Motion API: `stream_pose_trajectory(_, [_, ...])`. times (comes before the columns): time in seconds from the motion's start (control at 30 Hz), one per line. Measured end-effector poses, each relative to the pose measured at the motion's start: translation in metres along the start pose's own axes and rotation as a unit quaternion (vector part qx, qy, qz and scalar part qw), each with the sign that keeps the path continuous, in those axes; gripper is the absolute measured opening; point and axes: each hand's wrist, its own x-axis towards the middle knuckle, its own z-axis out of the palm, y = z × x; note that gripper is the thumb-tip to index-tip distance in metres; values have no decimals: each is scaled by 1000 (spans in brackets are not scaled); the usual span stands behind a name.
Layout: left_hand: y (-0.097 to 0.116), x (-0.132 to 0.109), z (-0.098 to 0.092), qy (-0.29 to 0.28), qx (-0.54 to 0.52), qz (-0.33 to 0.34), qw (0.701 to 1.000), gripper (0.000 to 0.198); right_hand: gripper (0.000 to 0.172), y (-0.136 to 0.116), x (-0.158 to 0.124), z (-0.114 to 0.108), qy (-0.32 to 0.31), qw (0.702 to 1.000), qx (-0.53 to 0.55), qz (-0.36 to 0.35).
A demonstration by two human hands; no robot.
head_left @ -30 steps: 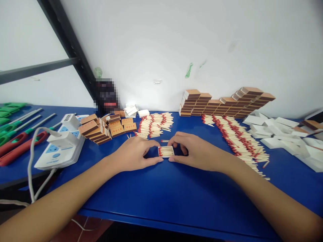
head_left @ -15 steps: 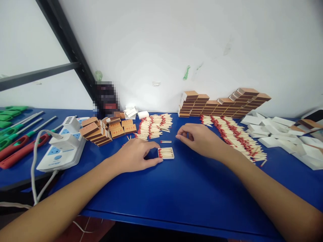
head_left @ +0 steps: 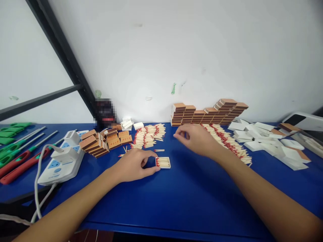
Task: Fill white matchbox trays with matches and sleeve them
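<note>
My left hand (head_left: 135,164) grips the left end of a small white matchbox tray (head_left: 170,162) between thumb and index finger. Red-headed matches (head_left: 163,161) lie side by side in the tray, heads to the left. Just behind it, a single loose match (head_left: 159,150) rests on the blue table. My right hand (head_left: 195,137) is raised to the right of the tray and behind it, apart from it, with thumb and index finger pinched together. Whatever may be between those fingertips is too small to make out. Partly behind my right forearm stretches a long heap of matches (head_left: 222,137).
Another match heap (head_left: 148,134) lies at back centre, beside brown matchboxes (head_left: 114,141). Stacked matchboxes (head_left: 209,116) line the wall. White trays (head_left: 267,134) are scattered on the right. Leftward are a white power strip (head_left: 60,164) with its cable and red-and-green lighters (head_left: 22,151).
The camera view has shifted, so the table sits lower in the picture. My right hand is slightly farther behind the tray, its fingertips pinched. My left hand stays on the tray.
</note>
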Motion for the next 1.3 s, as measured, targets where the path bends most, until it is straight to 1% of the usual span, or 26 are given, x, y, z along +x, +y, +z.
stream_pose_trajectory(0.07, [6, 5, -3, -9, 6, 9, 1000, 40, 21, 17, 11, -16, 71, 996, 28, 49])
stream_pose_trajectory(0.13, [13, 12, -8, -23, 21, 19, 999, 37, 22, 36, 24, -30, 134, 984, 36, 114])
stream_pose_trajectory(0.2, [18, 19, -11, -37, 33, 24, 998, 36, 20, 53, 38, -39, 179, 970, 26, 162])
stream_pose_trajectory(0.23, [20, 24, -12, -40, 36, 25, 998, 36, 20, 59, 45, -42, 189, 965, 24, 178])
stream_pose_trajectory(0.3, [22, 31, -11, -40, 30, 29, 998, 37, 24, 66, 56, -44, 191, 961, 24, 199])
stream_pose_trajectory(0.37, [21, 35, -6, -31, 16, 35, 999, 37, 28, 65, 64, -44, 183, 961, 10, 207])
stream_pose_trajectory(0.5, [14, 32, 4, -3, 8, 51, 999, 35, 27, 60, 72, -48, 166, 964, -35, 206])
stream_pose_trajectory(0.63, [8, 23, 7, -11, 1, 49, 999, 34, 25, 66, 75, -54, 161, 949, -54, 266])
stream_pose_trajectory(0.73, [6, 20, 8, -5, 17, 55, 998, 33, 27, 73, 78, -53, 136, 940, -34, 312])
stream_pose_trajectory(0.87, [6, 20, 9, -1, 26, 69, 997, 33, 29, 81, 79, -48, 129, 932, -5, 338])
stream_pose_trajectory(0.97, [6, 20, 10, -2, 25, 71, 997, 32, 32, 83, 78, -44, 125, 928, 33, 349])
stream_pose_trajectory(1.07, [6, 20, 9, -3, 26, 70, 997, 32, 32, 84, 77, -41, 144, 924, 56, 350])
stream_pose_trajectory(1.2, [5, 20, 10, 4, 26, 74, 997, 33, 28, 89, 76, -40, 160, 926, 47, 337])
stream_pose_trajectory(1.3, [5, 21, 10, 3, 28, 74, 997, 34, 23, 98, 72, -43, 174, 928, 20, 328])
